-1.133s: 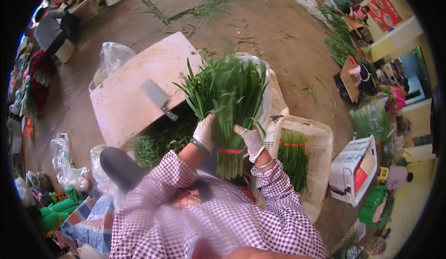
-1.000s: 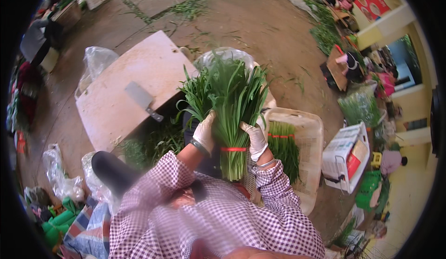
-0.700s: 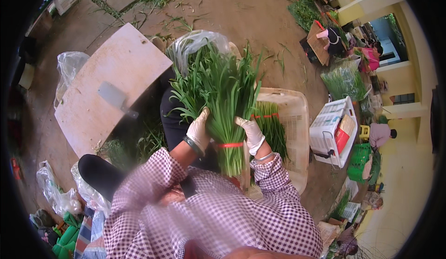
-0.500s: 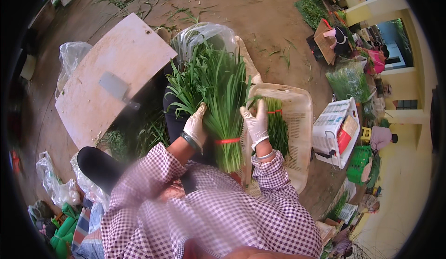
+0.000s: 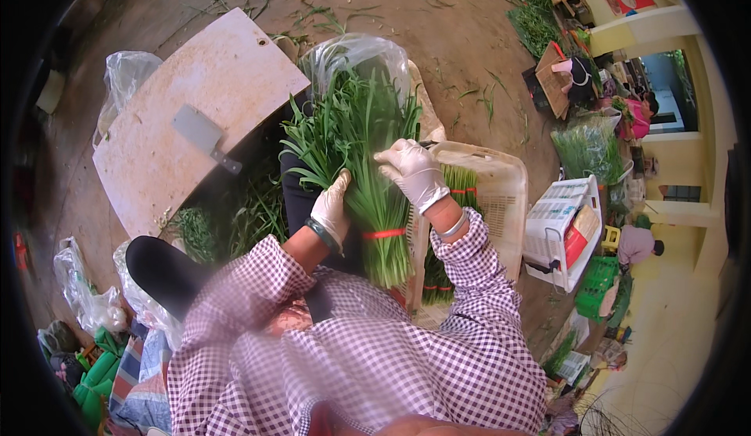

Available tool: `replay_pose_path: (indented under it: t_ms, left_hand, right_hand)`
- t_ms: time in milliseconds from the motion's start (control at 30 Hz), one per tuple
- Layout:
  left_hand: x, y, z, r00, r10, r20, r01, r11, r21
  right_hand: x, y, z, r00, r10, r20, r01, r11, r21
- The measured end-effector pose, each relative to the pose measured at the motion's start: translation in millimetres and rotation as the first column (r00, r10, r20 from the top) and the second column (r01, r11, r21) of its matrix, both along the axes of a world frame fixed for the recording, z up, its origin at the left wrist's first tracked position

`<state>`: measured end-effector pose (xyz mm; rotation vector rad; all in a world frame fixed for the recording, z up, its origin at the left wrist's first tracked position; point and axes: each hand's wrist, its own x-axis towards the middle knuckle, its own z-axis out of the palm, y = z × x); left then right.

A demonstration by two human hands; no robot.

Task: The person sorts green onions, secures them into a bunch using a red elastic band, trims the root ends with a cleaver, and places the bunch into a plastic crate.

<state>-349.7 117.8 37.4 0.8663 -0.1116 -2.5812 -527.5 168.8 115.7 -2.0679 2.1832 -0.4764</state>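
Note:
A large bunch of garlic chives lies across my lap, leaf tips pointing away and pale stems toward me. A red band circles it near the stem end. My gloved left hand grips its left side, thumb along the leaves and the other fingers hidden beneath. Over the bunch's right edge, my gloved right hand is closed in a pinch, fingertips against the leaves; whatever is between them is too small to make out. More banded chives lie in the pale plastic basket at my right, partly behind my right forearm.
A cleaver rests on a white board at the left, with loose greens beside it. Clear plastic bags lie at the lower left. A white crate and a green crate stand farther right, near other people.
My right hand has moved left from above the basket to the bunch's leaves, and its fingers have closed into a pinch. My left hand keeps its grip on the bunch.

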Motion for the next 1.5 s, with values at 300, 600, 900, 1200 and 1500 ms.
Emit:
replay_pose_path:
  t_ms: [300,600,900,1200,1500]
  left_hand:
    - [2,-7,-4,0.999,-0.013,0.029,0.013,1.000,0.004]
    - [3,-10,-9,0.994,0.016,0.106,-0.018,1.000,0.015]
    - [8,-12,-27,0.995,0.051,0.085,-0.056,0.997,0.057]
    - [12,-16,-21,1.000,0.013,0.026,-0.014,0.999,0.034]
    - [13,-17,-19,0.999,0.006,0.050,-0.008,0.999,0.040]
  right_hand:
    - [11,-10,1,0.931,-0.120,0.345,0.171,0.978,-0.119]
    - [46,-29,24,0.625,-0.040,0.780,0.158,0.985,-0.076]
    - [48,-49,37,0.831,-0.030,0.556,-0.036,0.994,0.108]
    - [29,-62,10,0.967,0.233,-0.105,-0.205,0.953,0.221]
    - [24,-74,20,0.850,0.446,-0.281,-0.384,0.889,0.251]
